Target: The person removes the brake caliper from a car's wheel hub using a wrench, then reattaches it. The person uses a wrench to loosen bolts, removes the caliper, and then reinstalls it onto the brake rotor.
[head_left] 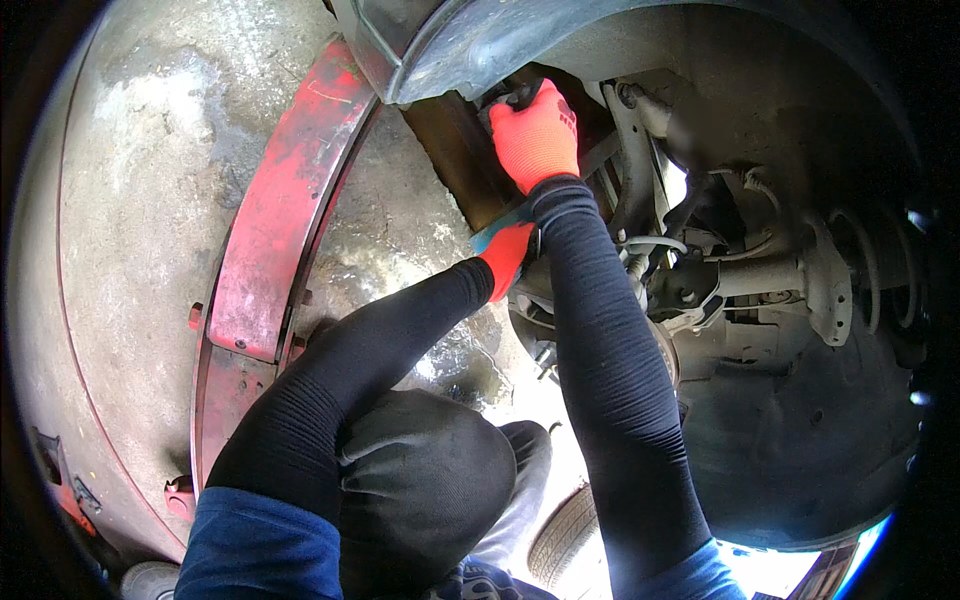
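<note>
My right hand (537, 135), in an orange-red glove, reaches up under the edge of a car's wheel arch (490, 45). Its fingers curl closed around something dark that I cannot make out. Lower and to the left, my left hand (509, 262) wears a matching glove and sits partly behind my right forearm, its fingers hidden. A teal-blue piece (497, 229) shows beside it; its kind is unclear. Both hands are close to the exposed suspension parts (690, 285), with a brown, rusty-looking flat surface (455, 150) behind them.
A worn red lift arm (285, 200) runs along the left over the stained concrete floor (140, 190). On the right, the dark wheel-well liner (800, 440) curves around a strut (765, 275) and coil spring (870, 265). A tyre (562, 535) lies low in view near my knee (430, 470).
</note>
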The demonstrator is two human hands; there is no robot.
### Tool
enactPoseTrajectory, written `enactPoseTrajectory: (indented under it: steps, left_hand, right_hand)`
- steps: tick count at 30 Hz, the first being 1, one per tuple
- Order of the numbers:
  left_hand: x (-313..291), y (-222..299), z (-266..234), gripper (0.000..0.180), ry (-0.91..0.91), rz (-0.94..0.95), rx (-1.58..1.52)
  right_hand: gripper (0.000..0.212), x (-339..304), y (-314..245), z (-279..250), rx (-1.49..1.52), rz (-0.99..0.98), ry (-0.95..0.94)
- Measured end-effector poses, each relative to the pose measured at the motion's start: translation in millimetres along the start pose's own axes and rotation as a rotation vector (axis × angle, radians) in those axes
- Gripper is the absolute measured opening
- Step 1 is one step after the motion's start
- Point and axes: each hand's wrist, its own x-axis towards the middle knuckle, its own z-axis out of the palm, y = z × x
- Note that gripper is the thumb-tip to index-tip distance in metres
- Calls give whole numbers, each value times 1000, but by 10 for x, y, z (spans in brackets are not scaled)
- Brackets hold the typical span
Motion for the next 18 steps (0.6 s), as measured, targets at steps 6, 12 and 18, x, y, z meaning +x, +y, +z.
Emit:
enactPoseTrajectory:
  steps: [6,12,18]
  left_hand:
    - [18,4,-12,41,23,29,70]
    - [-93,117,16,44,65,23,36]
    - [-31,47,-19,50,-9,-42,109]
  right_hand:
    - [34,-58,-9,-75,46,-10,6]
    - [42,100,124,-72,123,173,54]
    - [37,456,800,-511,514,145,91]
